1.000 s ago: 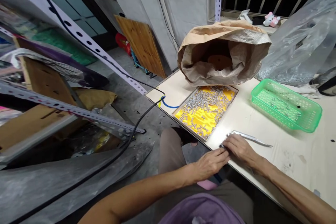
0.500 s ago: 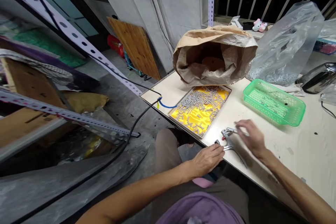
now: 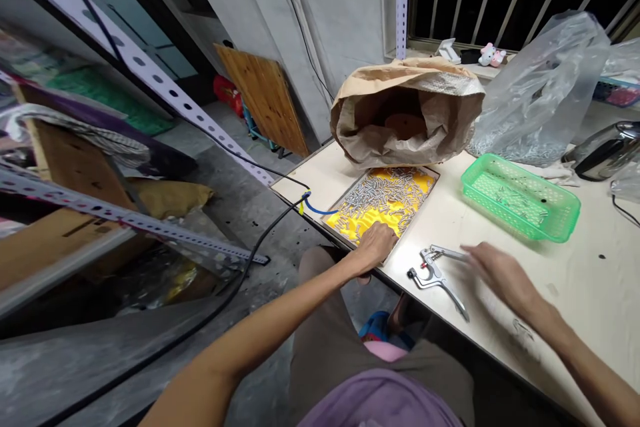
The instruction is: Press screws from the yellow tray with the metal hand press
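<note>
My left hand [image 3: 374,246] rests palm down on the near corner of a shallow tray [image 3: 345,203] with a yellow lining, which holds several small metal pieces. Silver hand pliers [image 3: 434,273] lie open on the table between my hands, touched by neither. My right hand [image 3: 503,275] hovers blurred just right of the pliers' upper handle, fingers loosely spread, holding nothing.
A crumpled brown paper sack [image 3: 407,110] lies open behind the tray. A green plastic basket [image 3: 520,197] with metal pieces sits to the right, a clear plastic bag [image 3: 543,90] behind it. A black cable [image 3: 260,230] drops off the table's left corner. Shelving rails and clutter fill the left.
My left hand left the pliers and moved forward onto the yellow tray. My right hand let go of the pliers and drew back to the right; the pliers now lie on the table.
</note>
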Tool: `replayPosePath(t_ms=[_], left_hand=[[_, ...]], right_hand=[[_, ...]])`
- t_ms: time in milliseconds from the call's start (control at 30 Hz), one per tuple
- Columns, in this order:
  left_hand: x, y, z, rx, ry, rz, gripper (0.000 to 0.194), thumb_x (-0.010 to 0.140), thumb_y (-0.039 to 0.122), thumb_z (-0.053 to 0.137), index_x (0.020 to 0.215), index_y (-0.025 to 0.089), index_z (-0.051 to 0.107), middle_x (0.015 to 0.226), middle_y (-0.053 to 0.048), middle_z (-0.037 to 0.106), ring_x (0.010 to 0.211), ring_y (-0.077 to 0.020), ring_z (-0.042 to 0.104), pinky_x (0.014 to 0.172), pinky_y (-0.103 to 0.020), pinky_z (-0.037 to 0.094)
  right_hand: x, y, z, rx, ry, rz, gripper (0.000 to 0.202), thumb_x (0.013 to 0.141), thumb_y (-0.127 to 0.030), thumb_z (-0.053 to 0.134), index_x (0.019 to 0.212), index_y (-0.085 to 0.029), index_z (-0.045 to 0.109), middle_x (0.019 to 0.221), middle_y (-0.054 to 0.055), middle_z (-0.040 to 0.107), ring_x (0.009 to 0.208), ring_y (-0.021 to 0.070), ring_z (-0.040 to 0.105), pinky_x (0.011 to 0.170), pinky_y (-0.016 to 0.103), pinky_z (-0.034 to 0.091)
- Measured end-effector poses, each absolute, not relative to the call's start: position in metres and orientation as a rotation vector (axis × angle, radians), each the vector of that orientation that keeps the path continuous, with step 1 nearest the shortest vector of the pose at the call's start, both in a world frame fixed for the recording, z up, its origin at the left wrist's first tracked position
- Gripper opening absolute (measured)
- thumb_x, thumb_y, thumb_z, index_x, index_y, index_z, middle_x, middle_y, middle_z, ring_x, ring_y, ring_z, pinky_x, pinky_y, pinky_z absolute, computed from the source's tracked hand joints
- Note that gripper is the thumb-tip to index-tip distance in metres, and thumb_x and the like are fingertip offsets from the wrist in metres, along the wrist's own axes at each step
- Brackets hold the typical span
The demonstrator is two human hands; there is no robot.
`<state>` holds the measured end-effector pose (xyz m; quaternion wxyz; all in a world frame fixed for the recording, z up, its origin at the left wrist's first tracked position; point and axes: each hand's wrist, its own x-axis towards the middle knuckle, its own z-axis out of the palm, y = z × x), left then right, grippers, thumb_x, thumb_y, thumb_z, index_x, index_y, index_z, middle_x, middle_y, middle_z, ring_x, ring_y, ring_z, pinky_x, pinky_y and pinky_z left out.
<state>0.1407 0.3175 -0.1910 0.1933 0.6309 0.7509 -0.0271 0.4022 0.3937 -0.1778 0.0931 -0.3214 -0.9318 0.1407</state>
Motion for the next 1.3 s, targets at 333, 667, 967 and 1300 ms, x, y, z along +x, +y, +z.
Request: replayPosePath(t_ms=[333, 667, 967, 1300], left_hand=[[0.136, 0.314, -0.205, 1.896, 2.056, -0.053, 0.02, 0.088, 0.023, 0.051, 0.086, 0.012, 0.067, 0.086, -0.01, 0.062, 0.089, -0.0219, 0.055, 0.077, -0.032, 0.044], [0.14, 0.308, -0.191, 1.939, 2.093, -0.154, 0.032, 0.093, 0.021, 0.04, 0.079, 0.012, 0.067, 0.088, -0.012, 0.062, 0.092, -0.0219, 0.056, 0.079, -0.032, 0.045], [0.149, 0.324, -0.194, 1.82, 2.209, -0.129, 0.028, 0.092, 0.018, 0.039, 0.091, 0.009, 0.066, 0.098, -0.015, 0.063, 0.096, -0.023, 0.059, 0.081, -0.032, 0.046], [0.127, 0.322, -0.193, 1.748, 2.157, 0.094, 0.019, 0.08, 0.009, 0.047, 0.081, 0.011, 0.067, 0.086, -0.01, 0.067, 0.081, -0.0177, 0.062, 0.07, -0.025, 0.045]], right_hand=[[0.399, 0.334, -0.203, -1.056, -2.927, 0.572, 0.019, 0.092, -0.024, 0.038, 0.093, -0.02, 0.056, 0.085, 0.004, 0.058, 0.069, 0.0138, 0.058, 0.061, 0.025, 0.04], [0.415, 0.348, -0.203, -1.164, -2.929, 0.429, 0.028, 0.094, -0.023, 0.032, 0.097, -0.021, 0.06, 0.084, 0.004, 0.058, 0.067, 0.0144, 0.059, 0.056, 0.025, 0.039], [0.413, 0.347, -0.205, -1.171, -2.942, 0.4, 0.029, 0.093, -0.018, 0.03, 0.095, -0.021, 0.059, 0.084, 0.005, 0.058, 0.065, 0.014, 0.058, 0.054, 0.025, 0.039], [0.415, 0.353, -0.206, -1.123, -2.843, 0.303, 0.026, 0.093, -0.028, 0.037, 0.101, -0.024, 0.061, 0.083, 0.004, 0.06, 0.068, 0.0159, 0.062, 0.054, 0.025, 0.042]])
